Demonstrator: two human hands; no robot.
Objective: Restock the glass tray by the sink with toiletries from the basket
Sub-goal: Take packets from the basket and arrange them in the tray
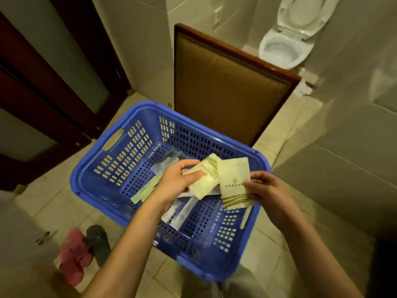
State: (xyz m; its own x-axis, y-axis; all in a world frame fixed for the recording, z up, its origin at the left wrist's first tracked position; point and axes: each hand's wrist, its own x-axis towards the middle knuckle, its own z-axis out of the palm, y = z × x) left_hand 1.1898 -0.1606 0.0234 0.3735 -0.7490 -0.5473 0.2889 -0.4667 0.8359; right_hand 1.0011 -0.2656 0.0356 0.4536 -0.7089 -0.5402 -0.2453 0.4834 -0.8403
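Observation:
A blue slotted plastic basket (120, 155) sits in front of me, above the tiled floor. My left hand (178, 179) grips a cream toiletry packet (206, 181) over the basket's middle. My right hand (266, 190) pinches a second cream packet with brown stripes (234, 181) just right of it; the two packets overlap slightly. Clear-wrapped sachets (180, 214) and a long pale strip packet (144, 192) lie on the basket's bottom. The glass tray and the sink are out of view.
A brown upholstered chair back (225, 84) stands right behind the basket. A white toilet (285, 44) with raised lid is at the far right. Dark wooden doors (43, 93) line the left. Pink and black slippers (86, 250) lie on the floor at lower left.

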